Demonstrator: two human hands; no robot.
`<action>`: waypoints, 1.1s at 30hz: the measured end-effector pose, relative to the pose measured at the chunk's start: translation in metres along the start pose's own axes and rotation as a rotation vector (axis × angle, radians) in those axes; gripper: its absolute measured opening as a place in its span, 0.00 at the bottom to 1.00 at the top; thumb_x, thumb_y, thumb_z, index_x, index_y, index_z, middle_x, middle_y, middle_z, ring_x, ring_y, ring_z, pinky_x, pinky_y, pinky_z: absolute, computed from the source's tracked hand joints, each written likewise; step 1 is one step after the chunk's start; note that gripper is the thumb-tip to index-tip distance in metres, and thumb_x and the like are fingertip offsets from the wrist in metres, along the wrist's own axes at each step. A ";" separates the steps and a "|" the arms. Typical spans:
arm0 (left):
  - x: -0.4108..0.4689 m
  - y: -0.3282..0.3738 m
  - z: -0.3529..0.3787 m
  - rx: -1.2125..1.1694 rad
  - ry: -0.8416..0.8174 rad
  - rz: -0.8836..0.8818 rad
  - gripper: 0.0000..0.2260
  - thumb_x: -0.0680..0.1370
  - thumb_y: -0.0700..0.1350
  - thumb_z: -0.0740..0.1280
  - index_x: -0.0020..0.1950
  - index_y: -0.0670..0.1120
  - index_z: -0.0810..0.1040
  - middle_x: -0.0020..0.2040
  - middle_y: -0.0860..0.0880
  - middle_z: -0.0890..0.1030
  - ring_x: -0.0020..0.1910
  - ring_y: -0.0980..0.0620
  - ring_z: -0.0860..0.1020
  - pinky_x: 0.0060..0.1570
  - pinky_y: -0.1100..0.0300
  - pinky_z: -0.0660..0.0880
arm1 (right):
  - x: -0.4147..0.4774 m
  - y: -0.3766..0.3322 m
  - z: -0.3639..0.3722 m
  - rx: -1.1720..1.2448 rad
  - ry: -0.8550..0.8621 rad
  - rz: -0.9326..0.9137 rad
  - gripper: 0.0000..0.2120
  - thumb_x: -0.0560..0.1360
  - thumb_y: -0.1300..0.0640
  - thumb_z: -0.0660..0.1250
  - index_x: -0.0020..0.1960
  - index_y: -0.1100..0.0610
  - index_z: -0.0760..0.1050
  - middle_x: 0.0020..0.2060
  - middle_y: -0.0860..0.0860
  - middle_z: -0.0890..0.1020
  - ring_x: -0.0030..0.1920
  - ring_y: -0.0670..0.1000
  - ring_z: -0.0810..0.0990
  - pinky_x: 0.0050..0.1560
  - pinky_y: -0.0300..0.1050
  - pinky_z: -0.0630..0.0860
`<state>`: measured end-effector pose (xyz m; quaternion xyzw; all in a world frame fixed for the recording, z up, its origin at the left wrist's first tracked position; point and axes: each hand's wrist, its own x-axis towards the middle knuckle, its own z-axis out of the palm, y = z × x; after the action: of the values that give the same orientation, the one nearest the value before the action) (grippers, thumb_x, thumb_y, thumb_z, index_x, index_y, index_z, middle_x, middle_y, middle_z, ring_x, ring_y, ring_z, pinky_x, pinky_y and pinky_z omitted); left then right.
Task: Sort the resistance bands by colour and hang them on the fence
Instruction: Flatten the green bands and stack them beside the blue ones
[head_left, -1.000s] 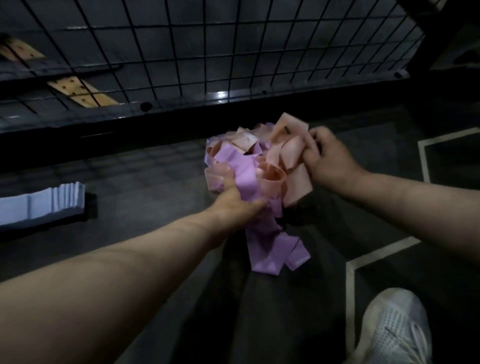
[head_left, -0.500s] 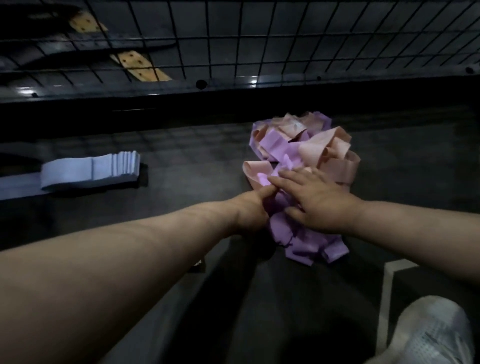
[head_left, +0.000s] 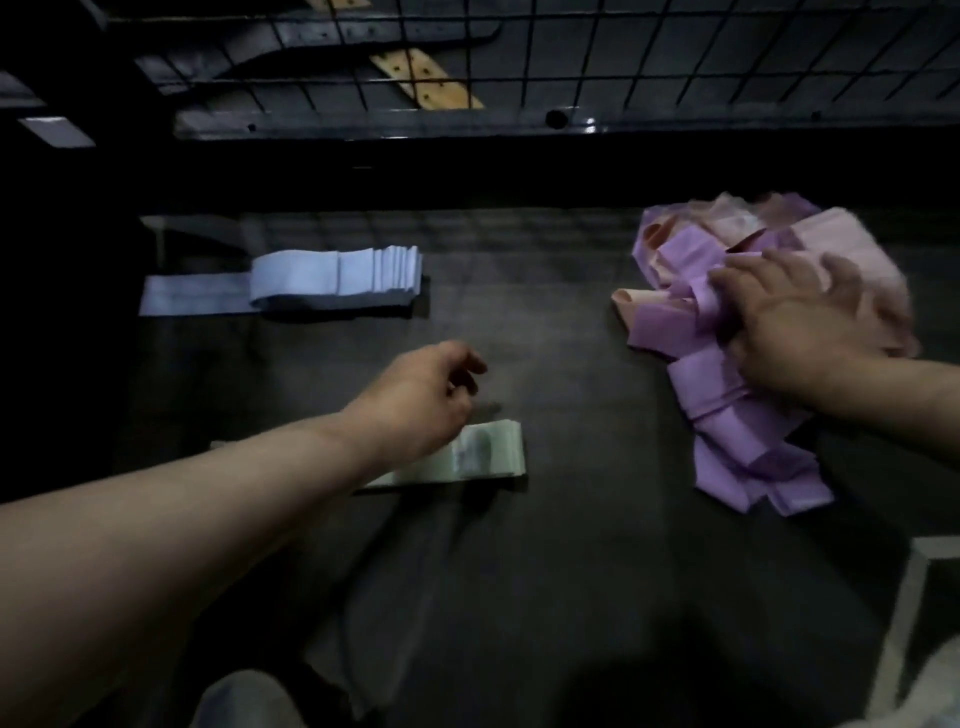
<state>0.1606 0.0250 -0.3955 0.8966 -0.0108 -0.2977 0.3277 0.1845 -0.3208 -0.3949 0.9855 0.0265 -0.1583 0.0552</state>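
A tangled heap of purple and pink resistance bands (head_left: 727, 410) lies on the dark floor at the right. My right hand (head_left: 795, 322) rests on top of it with fingers spread over the bands. My left hand (head_left: 421, 395) hovers mid-floor with loosely curled fingers and holds nothing. Just beneath it lies a flat stack of pale green bands (head_left: 483, 452). A neat stack of light blue bands (head_left: 332, 278) sits further back on the left. The black wire-mesh fence (head_left: 597, 57) runs across the top.
A dark ledge (head_left: 467, 156) runs along the foot of the fence. Wooden slats (head_left: 426, 83) lie behind the mesh. White floor lines (head_left: 904, 618) mark the lower right corner. Part of my leg (head_left: 244, 696) shows at the bottom.
My left hand has let go of the mixed heap and moved left, above the green stack. My right hand stays on the heap. The view swung left, bringing the green stack into sight.
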 end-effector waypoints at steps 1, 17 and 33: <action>-0.005 -0.012 -0.006 0.050 0.035 0.007 0.12 0.77 0.42 0.65 0.59 0.54 0.78 0.52 0.55 0.81 0.49 0.55 0.79 0.53 0.62 0.75 | -0.001 -0.010 -0.001 0.005 0.004 -0.033 0.36 0.66 0.52 0.60 0.74 0.53 0.66 0.75 0.54 0.65 0.76 0.56 0.58 0.73 0.64 0.48; -0.054 -0.097 -0.009 0.674 0.019 0.334 0.27 0.72 0.53 0.73 0.70 0.49 0.73 0.61 0.45 0.74 0.60 0.42 0.74 0.58 0.50 0.69 | -0.047 -0.197 0.032 0.623 -0.564 0.098 0.22 0.77 0.41 0.67 0.55 0.58 0.66 0.50 0.53 0.76 0.48 0.53 0.74 0.45 0.42 0.67; -0.088 -0.157 -0.050 -0.198 0.430 -0.749 0.32 0.74 0.54 0.72 0.74 0.47 0.65 0.71 0.42 0.68 0.69 0.41 0.69 0.69 0.53 0.67 | -0.073 -0.229 0.019 0.189 -0.038 -0.712 0.22 0.75 0.45 0.58 0.59 0.59 0.77 0.60 0.60 0.75 0.58 0.63 0.75 0.57 0.54 0.74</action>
<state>0.0872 0.1958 -0.4120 0.8444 0.4120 -0.2021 0.2763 0.0935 -0.0979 -0.4125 0.9122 0.3519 -0.1878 -0.0942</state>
